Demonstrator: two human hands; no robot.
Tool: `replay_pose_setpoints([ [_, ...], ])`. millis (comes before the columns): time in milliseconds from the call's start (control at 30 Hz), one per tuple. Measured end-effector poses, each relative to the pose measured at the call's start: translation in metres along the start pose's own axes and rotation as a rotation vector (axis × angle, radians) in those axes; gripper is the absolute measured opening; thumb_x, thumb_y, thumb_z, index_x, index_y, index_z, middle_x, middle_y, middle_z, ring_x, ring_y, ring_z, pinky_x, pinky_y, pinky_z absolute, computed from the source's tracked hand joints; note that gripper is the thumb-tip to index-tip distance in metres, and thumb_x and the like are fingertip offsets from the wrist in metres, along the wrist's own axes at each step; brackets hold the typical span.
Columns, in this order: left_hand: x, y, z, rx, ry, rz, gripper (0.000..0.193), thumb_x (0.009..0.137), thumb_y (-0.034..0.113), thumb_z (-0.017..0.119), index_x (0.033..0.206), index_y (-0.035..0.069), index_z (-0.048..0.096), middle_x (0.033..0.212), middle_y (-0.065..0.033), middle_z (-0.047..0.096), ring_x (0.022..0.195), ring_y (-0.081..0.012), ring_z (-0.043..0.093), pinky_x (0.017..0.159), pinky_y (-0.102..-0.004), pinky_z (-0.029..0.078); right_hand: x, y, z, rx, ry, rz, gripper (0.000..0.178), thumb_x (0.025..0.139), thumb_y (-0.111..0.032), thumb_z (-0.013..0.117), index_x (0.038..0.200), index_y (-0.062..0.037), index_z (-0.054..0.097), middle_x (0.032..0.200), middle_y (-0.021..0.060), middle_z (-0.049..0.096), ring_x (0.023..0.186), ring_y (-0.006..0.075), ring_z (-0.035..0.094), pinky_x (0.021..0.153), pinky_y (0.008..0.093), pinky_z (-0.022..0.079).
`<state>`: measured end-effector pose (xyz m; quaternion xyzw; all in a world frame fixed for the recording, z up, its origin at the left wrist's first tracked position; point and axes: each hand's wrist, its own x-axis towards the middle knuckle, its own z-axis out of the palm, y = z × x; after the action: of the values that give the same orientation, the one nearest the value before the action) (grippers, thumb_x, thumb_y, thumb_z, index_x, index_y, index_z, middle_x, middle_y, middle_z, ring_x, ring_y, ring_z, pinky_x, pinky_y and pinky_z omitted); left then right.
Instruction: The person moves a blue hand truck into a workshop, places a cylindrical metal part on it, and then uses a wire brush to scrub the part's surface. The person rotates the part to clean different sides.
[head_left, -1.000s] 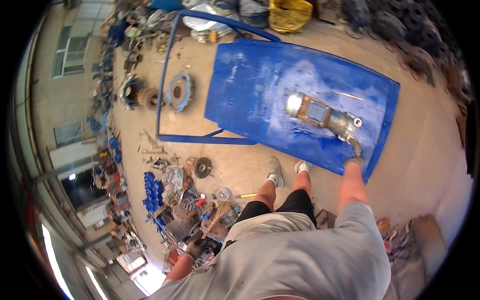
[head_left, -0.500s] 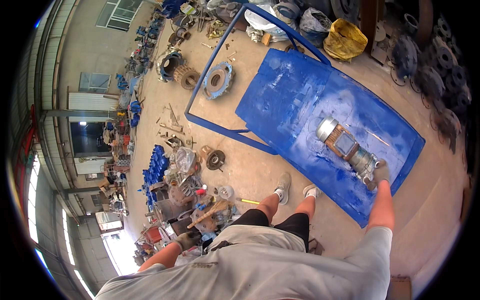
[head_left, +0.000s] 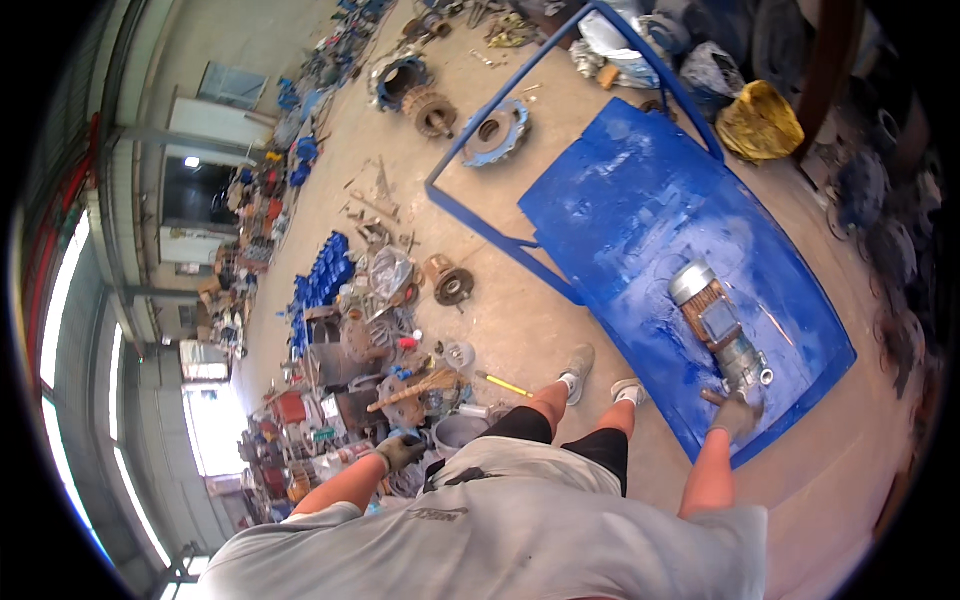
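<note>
My right hand (head_left: pixel 738 415), in a grey work glove, is closed on the near end of an electric motor with a pump (head_left: pixel 720 325). The unit has a silver cap, a rusty brown ribbed body, a grey box on top and a metal pump end with a round port. It lies on its side on the blue metal bed of a cart (head_left: pixel 590 190), near the right end. Beside my waist on the left hangs my gloved left hand (head_left: pixel 402 452), its fingers curled in and nothing visible in them.
The cart's blue tube handle (head_left: pixel 470 215) reaches out to the left. Rusty flanged parts (head_left: pixel 452 285) and a blue ring housing (head_left: pixel 497 133) lie on the floor. A heap of parts and tools (head_left: pixel 350 365) spreads at left, with a yellow bag (head_left: pixel 760 120) beyond the cart.
The view has turned and shifted, so the cart and pump sit lower and further right. The round port at the pump end now shows. My right hand stays at that end.
</note>
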<state>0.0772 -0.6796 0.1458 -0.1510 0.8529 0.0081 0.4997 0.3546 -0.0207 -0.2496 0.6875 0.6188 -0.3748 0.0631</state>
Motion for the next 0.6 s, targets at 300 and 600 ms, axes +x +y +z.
replay_pose_setpoints([
  [300, -0.027, -0.019, 0.0, -0.113, 0.027, -0.044, 0.052, 0.103, 0.048, 0.076, 0.121, -0.001, 0.081, 0.101, -0.0113, 0.084, 0.091, -0.019, 0.079, 0.084, -0.0366, 0.062, 0.071, 0.081, 0.077, 1.098, -0.324, 0.218, 0.045, 0.108, -0.046, 0.062, 0.109, -0.0016, 0.068, 0.103, 0.0092, 0.075, 0.09, 0.0266, 0.07, 0.086, 0.0454, 0.053],
  [600, -0.04, -0.033, -0.005, -0.02, 0.029, -0.091, 0.052, 0.106, 0.047, 0.073, 0.128, 0.0, 0.078, 0.107, -0.0105, 0.084, 0.094, -0.0185, 0.079, 0.087, -0.0371, 0.062, 0.029, 0.092, 0.007, 0.255, -0.451, 0.068, 0.049, 0.104, -0.023, 0.058, 0.152, -0.0237, 0.068, 0.133, 0.0137, 0.076, 0.106, 0.0307, 0.074, 0.093, 0.0551, 0.058],
])
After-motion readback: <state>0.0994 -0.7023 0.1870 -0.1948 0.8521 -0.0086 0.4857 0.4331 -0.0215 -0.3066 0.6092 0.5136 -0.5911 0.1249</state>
